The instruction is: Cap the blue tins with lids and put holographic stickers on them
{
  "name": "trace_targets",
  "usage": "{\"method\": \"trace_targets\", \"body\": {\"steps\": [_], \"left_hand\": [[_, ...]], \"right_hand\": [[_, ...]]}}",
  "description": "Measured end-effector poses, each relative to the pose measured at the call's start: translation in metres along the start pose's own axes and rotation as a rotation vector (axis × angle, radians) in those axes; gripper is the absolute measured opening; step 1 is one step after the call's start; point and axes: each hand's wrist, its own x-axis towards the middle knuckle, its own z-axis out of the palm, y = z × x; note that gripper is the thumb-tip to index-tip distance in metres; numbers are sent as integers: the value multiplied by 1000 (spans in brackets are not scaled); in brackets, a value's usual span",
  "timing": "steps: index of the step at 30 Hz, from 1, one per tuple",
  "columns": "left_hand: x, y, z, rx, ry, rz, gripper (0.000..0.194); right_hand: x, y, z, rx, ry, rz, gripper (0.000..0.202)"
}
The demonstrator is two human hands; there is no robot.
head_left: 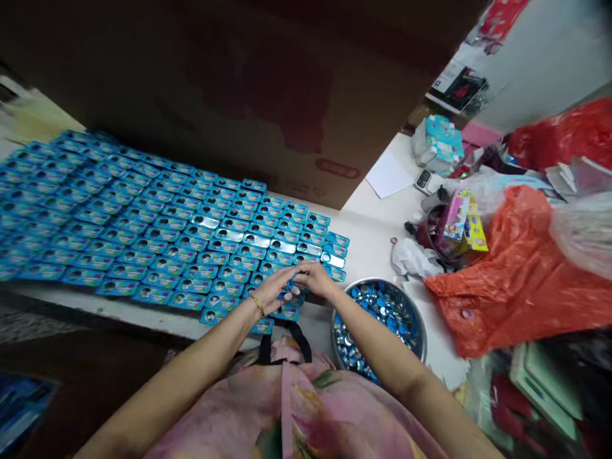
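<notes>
Many flat blue rectangular cases [186, 252] lie in close rows on the white table, each with a printed face and a dark or silvery round spot. My left hand [273, 290], with a gold bracelet at the wrist, is over the front right part of these rows. Its fingers are bent in against those of my right hand [312, 278]. Both hands meet just above the cases, fingers closed, and whatever lies between them is too small and hidden to name. Below my right forearm stands a round metal bowl [423, 338] holding small blue and silver round pieces [377, 303].
A large brown cardboard box [268, 95] rises behind the rows. Right of the bowl are a red plastic bag [516, 280], a crumpled white cloth [415, 257] and a bin with colourful packets [459, 220]. A white sheet [389, 173] lies farther back.
</notes>
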Motion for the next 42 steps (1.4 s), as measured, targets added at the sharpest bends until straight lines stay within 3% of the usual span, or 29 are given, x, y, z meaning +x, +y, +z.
{"method": "trace_targets", "body": {"steps": [3,6,10,14,16,19,21,23,25,27,29,31,35,39,42], "left_hand": [[12,16,-16,-109,37,-7,23],[15,28,-30,-258,42,-25,14],[11,34,-42,-392,40,-36,9],[15,35,-50,-448,34,-18,14],[19,38,-50,-480,6,-17,15],[22,45,-46,-500,3,-11,17],[22,49,-43,-473,6,-4,22],[22,51,-43,-430,-16,2,28],[23,49,-43,-396,-52,12,31],[26,46,-43,-371,-64,42,29],[30,41,-41,-358,-46,82,26],[31,36,-38,-355,-42,91,24],[28,31,-36,-344,-110,33,32],[22,31,-41,-355,-115,36,41],[19,31,-43,-355,-90,34,41]], "right_hand": [[50,5,-47,-210,262,212,17],[101,5,-82,-578,388,330,17],[155,-1,-99,-972,217,482,20],[189,1,-102,-1048,16,671,45],[198,6,-106,-1036,-38,731,48],[200,9,-111,-1023,-71,757,46],[189,4,-109,-1027,-23,680,44],[169,-5,-97,-985,101,479,38],[143,-18,-77,-826,121,200,29],[116,-29,-50,-579,-112,-32,23],[94,-35,-27,-367,-338,-131,20],[79,-34,-13,-257,-342,-99,16],[74,-16,-26,-231,-26,89,15],[95,-1,-60,-568,224,247,16],[119,1,-74,-890,194,335,14]]}}
